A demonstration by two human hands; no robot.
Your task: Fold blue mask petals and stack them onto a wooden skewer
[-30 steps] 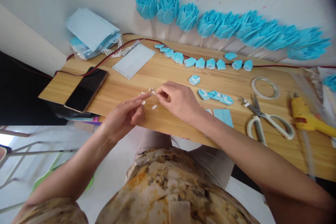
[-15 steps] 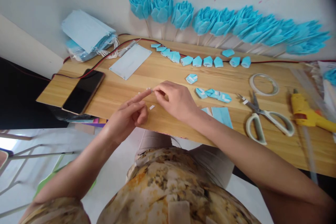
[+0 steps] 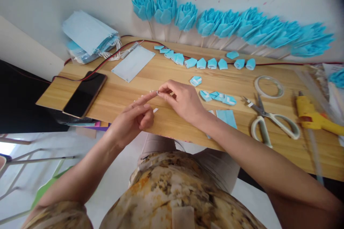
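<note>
My left hand (image 3: pixel 135 116) is over the front of the table with its index finger stretched out and the other fingers curled. At that fingertip, the thumb and index finger of my right hand (image 3: pixel 182 102) are pinched together on a tiny pale bit (image 3: pixel 157 93), too small to make out clearly. A small white strip (image 3: pixel 155 110) lies on the wood between my hands, and more white bits show behind my left index finger. Folded blue petals (image 3: pixel 219 97) with white strips on them lie right of my right hand. A flat blue piece (image 3: pixel 226 118) is partly behind my right forearm.
Scissors (image 3: pixel 264 112), a tape roll (image 3: pixel 268 86) and a yellow glue gun (image 3: pixel 309 114) lie at right. Folded petals (image 3: pixel 212 63) form a row before blue flowers on sticks (image 3: pixel 186 17). At left are a phone (image 3: pixel 85 93), a flat mask (image 3: pixel 133 63), a mask stack (image 3: pixel 90 32) and a red-black cable (image 3: pixel 111 55).
My right hand has shifted very slightly, its thumb and finger still pinched at my left index fingertip. My left hand has barely moved. The objects lie as before.
</note>
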